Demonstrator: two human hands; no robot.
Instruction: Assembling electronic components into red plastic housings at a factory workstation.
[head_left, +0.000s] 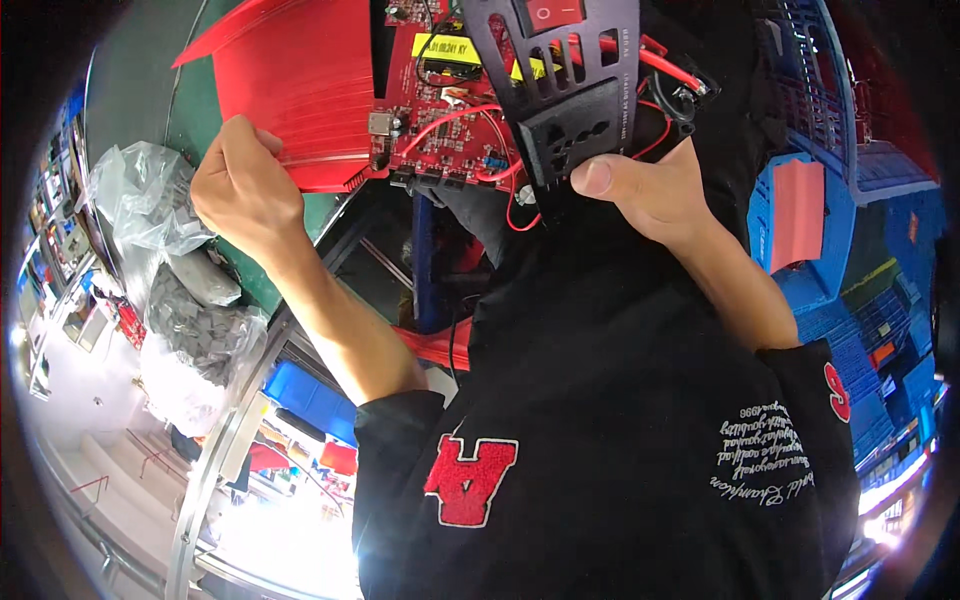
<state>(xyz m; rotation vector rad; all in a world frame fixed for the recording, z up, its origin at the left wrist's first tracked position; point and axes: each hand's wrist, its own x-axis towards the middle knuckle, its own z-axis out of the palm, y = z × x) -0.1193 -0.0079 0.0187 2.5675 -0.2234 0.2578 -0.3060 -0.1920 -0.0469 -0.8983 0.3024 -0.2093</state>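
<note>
Strain on the thin red wires (470, 115) worries us: our right hand (640, 190) pinches the black socket panel (570, 90), thumb pressed on, just beside the red circuit board (440, 110). Our left hand (245, 185) is fisted on the red finned casing (300, 90); pulling apart could tear them

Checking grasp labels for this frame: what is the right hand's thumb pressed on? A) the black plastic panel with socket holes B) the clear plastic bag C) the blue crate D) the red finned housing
A: the right hand has its thumb on the lower edge of the black plastic panel with socket holes, in front of the red circuit board; the left hand is at the red finned housing.
</note>
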